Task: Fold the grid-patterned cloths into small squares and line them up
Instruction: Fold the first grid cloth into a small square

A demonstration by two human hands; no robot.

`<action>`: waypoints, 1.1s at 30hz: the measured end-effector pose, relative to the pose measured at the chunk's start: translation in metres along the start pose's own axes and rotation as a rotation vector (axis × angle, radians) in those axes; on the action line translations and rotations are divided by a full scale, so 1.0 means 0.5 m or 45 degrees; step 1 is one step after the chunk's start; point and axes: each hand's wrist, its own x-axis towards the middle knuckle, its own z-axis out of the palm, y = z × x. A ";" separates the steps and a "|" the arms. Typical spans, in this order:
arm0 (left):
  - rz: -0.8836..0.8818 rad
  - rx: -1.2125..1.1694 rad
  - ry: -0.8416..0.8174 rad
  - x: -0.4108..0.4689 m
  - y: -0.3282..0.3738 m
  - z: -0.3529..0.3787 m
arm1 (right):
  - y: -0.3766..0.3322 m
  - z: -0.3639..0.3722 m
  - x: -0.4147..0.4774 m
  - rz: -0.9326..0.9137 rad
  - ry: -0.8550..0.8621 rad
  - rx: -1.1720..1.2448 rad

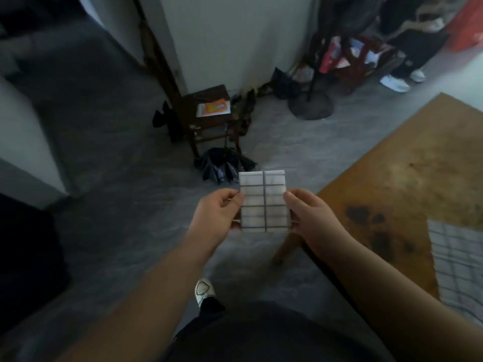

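Observation:
A white cloth with a dark grid (pixel 263 201), folded into a small rectangle, is held up in the air over the grey floor, to the left of the table. My left hand (pixel 218 218) pinches its left edge and my right hand (pixel 309 218) pinches its right edge. A second grid-patterned cloth (pixel 456 262) lies spread out on the brown wooden table (pixel 407 178) at the right edge of the view, partly cut off by the frame.
A small dark stool with an orange paper (pixel 213 108) stands by the wall ahead, a dark folded umbrella (pixel 224 167) lies below it. A round stand base (pixel 311 107) and hanging clothes are at the back right, where a person's white shoes (pixel 400 81) show.

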 end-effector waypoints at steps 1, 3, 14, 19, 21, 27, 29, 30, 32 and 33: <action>-0.003 -0.019 0.035 0.026 0.003 -0.050 | -0.012 0.050 0.030 -0.014 -0.011 -0.055; -0.010 -0.042 0.065 0.075 0.014 -0.149 | -0.041 0.146 0.089 -0.036 -0.001 -0.155; -0.027 -0.013 0.061 0.348 0.084 -0.416 | -0.161 0.405 0.369 -0.104 0.063 -0.317; -0.031 0.058 0.025 0.519 0.139 -0.366 | -0.211 0.343 0.514 -0.152 0.139 -0.342; -0.033 0.088 -0.002 0.598 0.168 -0.322 | -0.230 0.296 0.579 -0.163 0.182 -0.315; -0.072 0.156 -0.170 0.871 0.290 -0.107 | -0.328 0.090 0.785 -0.171 0.330 -0.157; -0.075 0.187 -0.222 0.945 0.329 -0.029 | -0.368 0.014 0.834 -0.190 0.382 -0.117; -0.072 0.189 -0.258 0.980 0.348 0.010 | -0.386 -0.024 0.856 -0.201 0.405 -0.099; -0.084 0.184 -0.342 1.040 0.382 0.084 | -0.417 -0.095 0.889 -0.203 0.475 -0.070; -0.080 0.178 -0.382 1.066 0.396 0.121 | -0.428 -0.127 0.903 -0.203 0.519 -0.057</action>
